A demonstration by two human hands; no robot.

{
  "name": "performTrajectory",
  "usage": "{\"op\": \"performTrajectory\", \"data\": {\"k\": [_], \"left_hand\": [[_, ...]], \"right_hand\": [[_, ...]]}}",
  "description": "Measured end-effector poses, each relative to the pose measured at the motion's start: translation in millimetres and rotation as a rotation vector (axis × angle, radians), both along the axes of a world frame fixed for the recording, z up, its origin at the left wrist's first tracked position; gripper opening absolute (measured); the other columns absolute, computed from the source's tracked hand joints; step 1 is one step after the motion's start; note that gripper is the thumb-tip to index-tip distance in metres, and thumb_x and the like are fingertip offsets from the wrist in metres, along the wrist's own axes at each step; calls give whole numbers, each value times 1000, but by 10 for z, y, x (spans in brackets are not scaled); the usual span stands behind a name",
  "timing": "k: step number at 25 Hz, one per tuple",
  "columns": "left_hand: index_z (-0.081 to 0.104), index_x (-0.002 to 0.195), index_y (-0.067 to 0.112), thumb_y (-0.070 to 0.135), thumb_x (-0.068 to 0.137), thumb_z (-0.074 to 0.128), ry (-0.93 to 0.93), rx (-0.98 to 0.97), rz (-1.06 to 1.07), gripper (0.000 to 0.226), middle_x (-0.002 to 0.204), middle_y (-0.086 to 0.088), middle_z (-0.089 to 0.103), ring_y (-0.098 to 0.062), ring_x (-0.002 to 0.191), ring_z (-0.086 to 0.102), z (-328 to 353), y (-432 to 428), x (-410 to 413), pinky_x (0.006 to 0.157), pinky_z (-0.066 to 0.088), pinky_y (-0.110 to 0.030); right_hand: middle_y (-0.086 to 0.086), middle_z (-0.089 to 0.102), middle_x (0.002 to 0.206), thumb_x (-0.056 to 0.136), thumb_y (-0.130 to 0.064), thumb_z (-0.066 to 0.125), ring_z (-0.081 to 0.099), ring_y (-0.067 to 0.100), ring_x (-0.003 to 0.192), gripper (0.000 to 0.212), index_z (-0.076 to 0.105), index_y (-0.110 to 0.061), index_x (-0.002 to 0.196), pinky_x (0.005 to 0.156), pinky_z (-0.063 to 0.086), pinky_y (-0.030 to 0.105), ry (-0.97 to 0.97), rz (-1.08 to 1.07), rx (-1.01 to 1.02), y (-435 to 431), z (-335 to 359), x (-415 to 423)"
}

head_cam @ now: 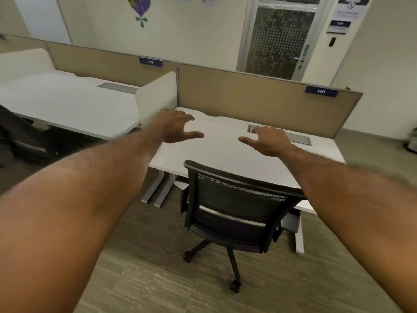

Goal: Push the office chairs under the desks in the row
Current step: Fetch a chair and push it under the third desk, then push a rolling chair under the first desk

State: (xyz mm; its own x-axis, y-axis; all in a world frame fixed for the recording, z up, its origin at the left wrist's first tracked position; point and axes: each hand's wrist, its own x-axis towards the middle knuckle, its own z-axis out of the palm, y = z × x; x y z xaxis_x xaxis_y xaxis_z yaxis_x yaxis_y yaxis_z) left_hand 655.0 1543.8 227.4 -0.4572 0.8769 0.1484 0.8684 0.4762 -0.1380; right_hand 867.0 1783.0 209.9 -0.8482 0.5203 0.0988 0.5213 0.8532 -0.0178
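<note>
My left hand [178, 126] and right hand [268, 141] hover open, empty; the chair [237, 206] at six o'clock should roll lightly, gripped by its stiff top rail [225, 171].

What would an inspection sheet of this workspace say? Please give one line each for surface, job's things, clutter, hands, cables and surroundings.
Surface: white desk with a grey hatch set in its top.
Job's things: black mesh chair close against the desk edge, wheeled base out on the carpet; what looks like another dark chair at far left, blurred.
Clutter: nothing seen.
Hands: left hand and right hand open, spread, holding nothing.
Cables: nothing seen.
Surroundings: beige partition with labels 139 and 140; glass door.
</note>
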Motion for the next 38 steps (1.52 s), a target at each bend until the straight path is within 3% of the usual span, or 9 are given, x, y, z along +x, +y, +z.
{"op": "performTrajectory", "data": {"k": [4,8,12,19,27,30,38], "left_hand": [[46,150,16,88,83,24,128,123,33,101,153,-10,51,-31,137,49,237,-465,-363,111,38,-51],[31,158,17,89,82,21,171,158,134,105,164,-12,32,-29,149,30,336,-1050,-883,121,23,-51],[22,161,19,92,78,14,184,141,223,111,169,-12,20,-27,155,16,344,-1819,-1436,125,10,-52],[13,163,23,94,78,11,164,60,423,110,171,-7,9,-25,157,9,89,-3352,-2359,126,6,-52],[19,161,23,95,80,16,100,58,648,109,170,-8,16,-26,157,12,-528,-4734,-3535,126,13,-55],[18,162,23,96,75,10,55,46,770,114,170,-8,16,-24,157,11,-697,-5191,-4006,126,10,-52],[21,162,20,93,71,9,11,26,1035,117,169,-10,19,-26,156,13,-600,-6327,-5109,126,12,-52]], "right_hand": [[11,57,143,93,-78,37,51,35,131,80,54,-16,141,106,37,48,119,86,75,-307,437,-545],[12,48,153,94,-76,39,44,33,137,81,45,-18,149,112,29,47,214,214,142,-826,639,-1231],[14,23,167,92,-79,36,25,33,151,88,31,-21,158,122,13,52,249,286,132,-1509,609,-2007],[9,3,172,90,-82,30,3,29,158,95,14,-24,163,126,-1,55,175,455,39,-2931,180,-3448],[6,-1,173,87,-85,24,0,28,159,96,13,-28,163,124,-6,53,117,674,-8,-4029,-318,-5250],[6,-1,173,87,-86,24,0,28,159,95,13,-29,163,124,-6,52,98,772,-28,-4468,-499,-6110],[8,7,172,89,-84,29,4,27,158,95,16,-26,162,125,-1,52,68,1042,-111,-5692,-652,-8100]]}}
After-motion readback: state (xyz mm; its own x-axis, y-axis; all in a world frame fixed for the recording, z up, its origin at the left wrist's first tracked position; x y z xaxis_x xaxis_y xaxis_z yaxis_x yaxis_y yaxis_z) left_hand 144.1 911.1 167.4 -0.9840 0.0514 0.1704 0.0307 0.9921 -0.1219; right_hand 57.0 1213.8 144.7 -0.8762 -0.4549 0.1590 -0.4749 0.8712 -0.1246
